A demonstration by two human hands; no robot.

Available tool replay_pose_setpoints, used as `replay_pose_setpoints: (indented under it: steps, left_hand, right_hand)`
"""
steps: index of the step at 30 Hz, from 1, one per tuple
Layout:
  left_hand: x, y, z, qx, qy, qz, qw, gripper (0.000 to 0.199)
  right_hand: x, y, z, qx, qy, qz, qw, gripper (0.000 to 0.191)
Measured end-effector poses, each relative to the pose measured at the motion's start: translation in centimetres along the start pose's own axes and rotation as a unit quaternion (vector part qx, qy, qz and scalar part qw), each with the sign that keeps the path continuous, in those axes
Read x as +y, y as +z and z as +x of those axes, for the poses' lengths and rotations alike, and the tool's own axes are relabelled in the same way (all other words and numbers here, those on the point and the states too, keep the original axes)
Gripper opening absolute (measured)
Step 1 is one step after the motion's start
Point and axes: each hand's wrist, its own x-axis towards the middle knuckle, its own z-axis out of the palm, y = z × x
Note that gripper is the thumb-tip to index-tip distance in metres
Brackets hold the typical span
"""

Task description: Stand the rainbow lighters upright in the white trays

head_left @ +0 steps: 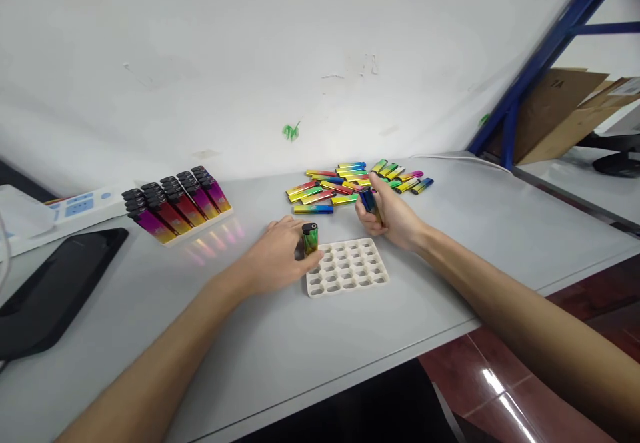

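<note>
My left hand (283, 256) is closed around a green lighter (311, 240) with a black top, held upright at the left edge of a white tray (349, 290). The tray has rows of oval holes and lies flat on the table. Just beyond its far right corner, my right hand (393, 213) grips a blue and gold lighter (369, 202), tilted, partly hidden by the fingers. Behind both hands lies a loose pile of shiny coloured lighters (313, 209), mostly on their sides.
A second tray (200, 228) packed with upright purple and red lighters (176, 202) stands to the left. Near it are a black phone-like slab (65, 286) and a white power strip (83, 206). A white wall backs the table; a blue metal frame (510, 130) and cardboard boxes (560, 106) stand right.
</note>
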Motion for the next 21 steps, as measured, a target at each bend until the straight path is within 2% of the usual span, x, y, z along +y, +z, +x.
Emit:
replay_pose_setpoints:
  steps: [4, 8, 13, 21]
  left_hand:
    - [0.23, -0.10, 0.00, -0.001, -0.005, 0.000, 1.000, 0.023]
    - [0.17, -0.07, -0.01, 0.001, -0.003, 0.005, 1.000, 0.024]
    - [0.22, -0.11, -0.11, 0.003, -0.001, 0.007, 1.000, 0.024]
    - [0.17, -0.02, -0.05, 0.001, 0.005, 0.005, 1.000, 0.023]
  right_hand:
    - [-0.05, -0.13, 0.01, 0.043, 0.000, -0.004, 0.999, 0.048]
    - [-0.05, -0.06, -0.06, 0.058, -0.027, -0.017, 0.998, 0.043]
    - [0.18, -0.10, 0.13, 0.083, -0.046, -0.024, 0.995, 0.047]
    - [0.10, 0.03, -0.18, 0.072, -0.045, -0.026, 0.996, 0.046]
